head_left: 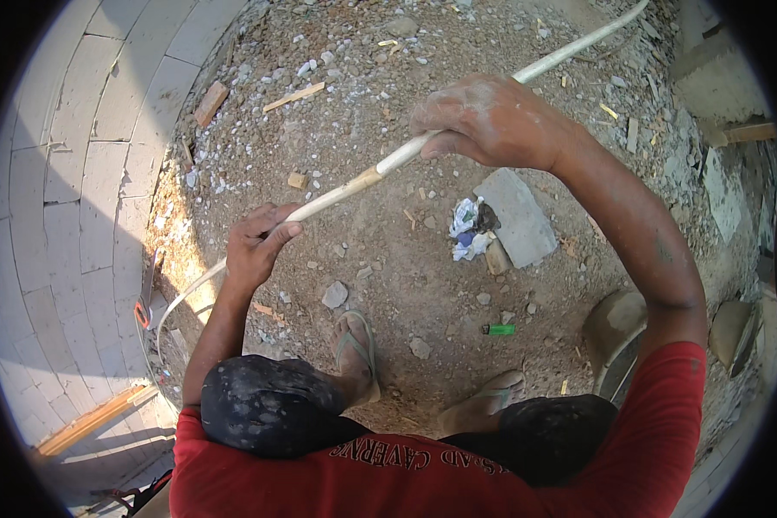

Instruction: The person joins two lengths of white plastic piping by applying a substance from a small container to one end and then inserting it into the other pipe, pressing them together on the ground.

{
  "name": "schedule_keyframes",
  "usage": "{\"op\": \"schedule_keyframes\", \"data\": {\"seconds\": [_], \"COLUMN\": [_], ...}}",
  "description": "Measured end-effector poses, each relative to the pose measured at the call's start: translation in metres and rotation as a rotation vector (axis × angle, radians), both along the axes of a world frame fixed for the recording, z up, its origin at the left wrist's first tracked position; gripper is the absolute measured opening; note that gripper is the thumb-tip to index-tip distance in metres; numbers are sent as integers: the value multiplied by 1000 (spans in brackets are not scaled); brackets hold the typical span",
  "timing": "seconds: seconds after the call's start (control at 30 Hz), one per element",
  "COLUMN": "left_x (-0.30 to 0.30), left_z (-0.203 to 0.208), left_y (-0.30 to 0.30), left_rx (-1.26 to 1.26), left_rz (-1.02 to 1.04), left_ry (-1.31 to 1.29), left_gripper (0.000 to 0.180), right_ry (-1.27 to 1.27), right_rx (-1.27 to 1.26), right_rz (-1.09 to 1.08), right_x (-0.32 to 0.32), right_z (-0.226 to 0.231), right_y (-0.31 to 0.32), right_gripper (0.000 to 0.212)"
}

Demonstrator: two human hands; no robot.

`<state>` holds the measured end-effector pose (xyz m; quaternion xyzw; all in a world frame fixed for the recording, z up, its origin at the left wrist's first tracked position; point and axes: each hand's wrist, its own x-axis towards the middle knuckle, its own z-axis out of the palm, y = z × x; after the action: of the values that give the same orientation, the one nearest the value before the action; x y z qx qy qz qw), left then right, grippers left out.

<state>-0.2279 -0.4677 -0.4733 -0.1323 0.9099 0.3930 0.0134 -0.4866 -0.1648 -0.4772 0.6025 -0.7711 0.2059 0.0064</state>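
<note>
Over a patch of stony, rubble-strewn ground (388, 69), a person standing in sandals holds a long pale wooden pole (345, 192) slantwise across the body, its upper end running off toward the top right and its lower end curving down past the left knee toward the edge of a wall of pale blocks (69, 173). The left hand (257, 243) is closed round the pole low on the shaft, thumb laid along the top, while the right hand (483, 119), dusted white, is wrapped over it higher up with the fingers curled underneath. With the two grips set well apart, the pole seems to be steadied at both points, the spacing probably giving leverage and control over its lower end, which I cannot see clearly. Below the pole, on the ground, lie a flat grey stone slab (520, 216) with a crumpled white-and-blue wrapper (466, 229) just beside it, and a small green lighter (499, 329) near the right foot (483, 406). The left foot (356, 350) is planted ahead of the other, which suggests a braced stance.
</note>
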Motion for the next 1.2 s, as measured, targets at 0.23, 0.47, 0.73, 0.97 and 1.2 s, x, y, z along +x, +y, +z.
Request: {"op": "schedule_keyframes", "data": {"seconds": [0.23,0.47,0.73,0.97,1.2], "left_x": [0,0,5,3,2], "left_z": [6,9,3,1,4], "left_y": [-7,-11,-7,3,6], "left_rx": [49,61,119,-12,-46], "left_rz": [-37,-79,-83,-28,6], "left_ry": [-22,-30,-42,-50,2], "left_gripper": [31,32,30,31,29], "right_ry": [33,-41,-122,-113,-121], "right_rx": [-291,-212,-189,-36,-6], "right_rz": [42,-21,27,85,-26], "right_x": [4,11,10,7,17], "right_z": [-15,-16,-19,-7,1], "right_y": [-1,0,1,5,8], "right_gripper": [30,30,29,34,38]}}
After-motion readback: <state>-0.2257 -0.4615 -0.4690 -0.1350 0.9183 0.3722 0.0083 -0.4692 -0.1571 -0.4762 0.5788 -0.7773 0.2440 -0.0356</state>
